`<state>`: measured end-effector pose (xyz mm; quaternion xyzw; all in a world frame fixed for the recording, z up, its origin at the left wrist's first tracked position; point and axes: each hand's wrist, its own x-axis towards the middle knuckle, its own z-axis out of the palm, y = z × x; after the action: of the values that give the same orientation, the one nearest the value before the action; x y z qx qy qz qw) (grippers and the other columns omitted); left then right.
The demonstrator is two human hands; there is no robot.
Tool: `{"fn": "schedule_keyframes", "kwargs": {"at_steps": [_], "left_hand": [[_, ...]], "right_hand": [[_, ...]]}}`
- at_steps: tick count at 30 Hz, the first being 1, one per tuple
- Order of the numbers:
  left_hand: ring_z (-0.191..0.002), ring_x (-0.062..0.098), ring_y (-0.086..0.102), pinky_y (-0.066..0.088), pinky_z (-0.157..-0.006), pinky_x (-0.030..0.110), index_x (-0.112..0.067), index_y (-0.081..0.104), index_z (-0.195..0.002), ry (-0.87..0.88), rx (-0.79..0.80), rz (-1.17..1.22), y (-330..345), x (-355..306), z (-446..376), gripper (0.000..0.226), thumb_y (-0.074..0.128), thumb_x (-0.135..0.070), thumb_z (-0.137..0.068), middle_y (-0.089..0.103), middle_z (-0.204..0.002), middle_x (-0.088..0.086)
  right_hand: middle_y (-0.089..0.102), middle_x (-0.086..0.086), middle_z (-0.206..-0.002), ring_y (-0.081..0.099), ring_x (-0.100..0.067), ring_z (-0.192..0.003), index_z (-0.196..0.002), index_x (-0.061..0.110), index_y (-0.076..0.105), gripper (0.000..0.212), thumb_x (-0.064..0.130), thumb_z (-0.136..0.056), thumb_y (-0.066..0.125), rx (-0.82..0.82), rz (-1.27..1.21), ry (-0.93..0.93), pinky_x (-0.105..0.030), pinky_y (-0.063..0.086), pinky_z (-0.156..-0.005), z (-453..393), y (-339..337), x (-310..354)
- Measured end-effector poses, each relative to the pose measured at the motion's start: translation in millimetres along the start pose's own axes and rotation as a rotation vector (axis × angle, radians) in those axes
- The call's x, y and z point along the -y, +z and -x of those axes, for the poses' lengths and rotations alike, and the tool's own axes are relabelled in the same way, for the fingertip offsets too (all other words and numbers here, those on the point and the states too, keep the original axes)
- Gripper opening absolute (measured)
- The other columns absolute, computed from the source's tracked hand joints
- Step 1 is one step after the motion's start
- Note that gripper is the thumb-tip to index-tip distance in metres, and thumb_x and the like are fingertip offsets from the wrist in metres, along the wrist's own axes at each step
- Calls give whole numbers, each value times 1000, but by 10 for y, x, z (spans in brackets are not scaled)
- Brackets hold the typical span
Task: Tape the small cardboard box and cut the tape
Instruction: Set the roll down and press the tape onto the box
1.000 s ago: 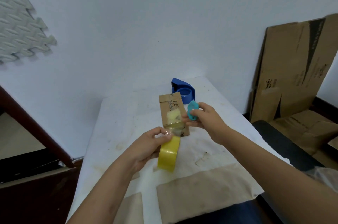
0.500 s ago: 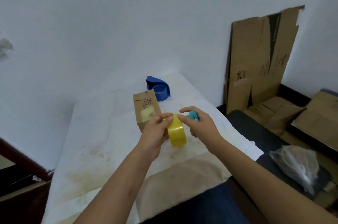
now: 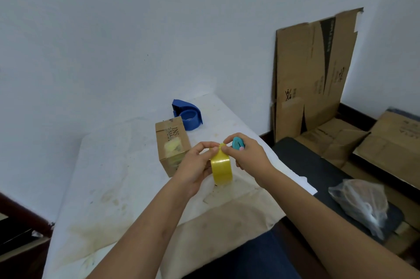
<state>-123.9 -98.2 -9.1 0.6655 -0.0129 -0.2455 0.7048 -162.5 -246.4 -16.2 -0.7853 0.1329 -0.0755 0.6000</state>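
Small cardboard box (image 3: 172, 145) is sitting on white worktop (image 3: 109, 178), brown, "INS" print, yellowish tape patch on top, long axis running away from camera toward blue tape dispenser (image 3: 187, 115). Left hand (image 3: 195, 170) is gripping yellow tape roll (image 3: 221, 168), standing on edge just right of box. Right hand (image 3: 246, 157) is pinching roll's top edge while closing around teal cutter (image 3: 237, 143).

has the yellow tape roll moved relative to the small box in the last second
Yes. The yellow tape roll went from the small cardboard box's near end to its right side, farther along toward the blue dispenser.
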Motion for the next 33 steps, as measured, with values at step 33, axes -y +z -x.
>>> {"fn": "schedule_keyframes", "kwargs": {"at_steps": [33], "left_hand": [[-103,10,57,47,-87,25,-23,69,-110,751,-217,-1103,-1242,-141,-56,21,55,-14,-96,68,-111,-7]], "right_hand": [[61,2,-93,56,-15,-84,-104,21,65,17,19,-94,51,236,464,-406,-21,45,-69,-434,778,313]]}}
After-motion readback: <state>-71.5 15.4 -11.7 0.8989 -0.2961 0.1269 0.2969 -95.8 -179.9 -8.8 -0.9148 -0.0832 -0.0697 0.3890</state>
